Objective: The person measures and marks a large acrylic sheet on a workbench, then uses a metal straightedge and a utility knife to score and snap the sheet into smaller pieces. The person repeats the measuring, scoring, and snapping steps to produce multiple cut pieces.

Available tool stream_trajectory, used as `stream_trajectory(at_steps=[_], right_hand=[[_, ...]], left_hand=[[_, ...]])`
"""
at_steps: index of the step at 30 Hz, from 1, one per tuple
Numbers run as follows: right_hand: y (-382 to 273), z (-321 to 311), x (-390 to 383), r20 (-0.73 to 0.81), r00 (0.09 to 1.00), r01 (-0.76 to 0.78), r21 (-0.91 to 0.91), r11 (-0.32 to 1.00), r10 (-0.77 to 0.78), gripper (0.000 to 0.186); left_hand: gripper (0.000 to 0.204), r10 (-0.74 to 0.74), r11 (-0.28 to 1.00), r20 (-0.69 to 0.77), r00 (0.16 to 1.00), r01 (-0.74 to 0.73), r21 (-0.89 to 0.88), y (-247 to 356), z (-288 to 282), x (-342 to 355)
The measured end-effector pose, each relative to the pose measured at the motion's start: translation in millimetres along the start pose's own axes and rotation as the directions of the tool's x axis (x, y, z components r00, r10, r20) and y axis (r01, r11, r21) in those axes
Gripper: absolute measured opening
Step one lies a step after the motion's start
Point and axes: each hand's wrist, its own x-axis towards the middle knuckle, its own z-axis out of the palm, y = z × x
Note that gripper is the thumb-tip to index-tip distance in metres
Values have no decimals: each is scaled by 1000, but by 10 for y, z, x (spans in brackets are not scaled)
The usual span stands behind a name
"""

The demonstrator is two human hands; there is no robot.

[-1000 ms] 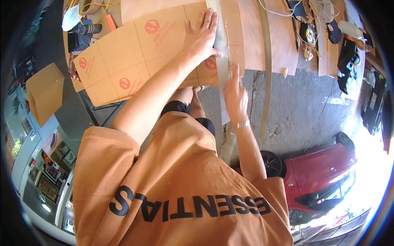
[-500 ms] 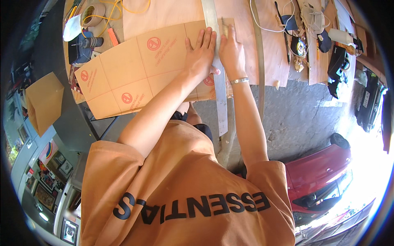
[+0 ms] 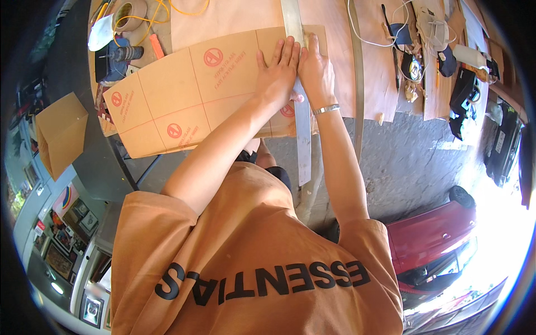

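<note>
A large sheet covered in brown paper (image 3: 167, 97) with red printed marks and lines lies on the work table. Across its right part runs a long metal straightedge (image 3: 303, 151), which sticks out past the near edge. My left hand (image 3: 279, 75) presses flat on the sheet and straightedge, fingers spread, thumb at the strip's near side. Close against it, along the straightedge's right side, my right hand (image 3: 317, 75) is closed with the index finger stretched forward. It wears a metal band at the wrist. Whatever it grips is mostly hidden by the fingers.
A second metal strip (image 3: 358, 84) lies to the right. At the left sit a tape roll (image 3: 131, 15), a yellow cord, an orange-handled tool (image 3: 156, 46) and a drill-like tool (image 3: 125, 53). Cables and several small items crowd the right. A red car (image 3: 430, 240) stands behind.
The view has shifted slightly. My right hand has come a little nearer along the straightedge, and the thin thing beyond its fingertips shows less. My left hand stays on the sheet.
</note>
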Motion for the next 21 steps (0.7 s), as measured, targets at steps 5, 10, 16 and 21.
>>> stream_trajectory(at_steps=[5, 10, 16, 21], right_hand=[[71, 64, -73, -31, 999, 26, -71, 997, -28, 58], [494, 150, -1432, 32, 999, -38, -47, 998, 40, 67], [652, -83, -2938, -13, 991, -131, 128, 983, 134, 70], [393, -195, -1203, -75, 996, -28, 129, 991, 38, 66]], left_hand=[[137, 15, 999, -47, 999, -13, 38, -38, 33, 20], [141, 40, 997, -61, 997, -36, 63, -71, 117, 27], [141, 36, 997, -49, 998, -33, 65, -56, 81, 37], [142, 15, 998, 17, 1000, -16, 62, -31, 35, 31]])
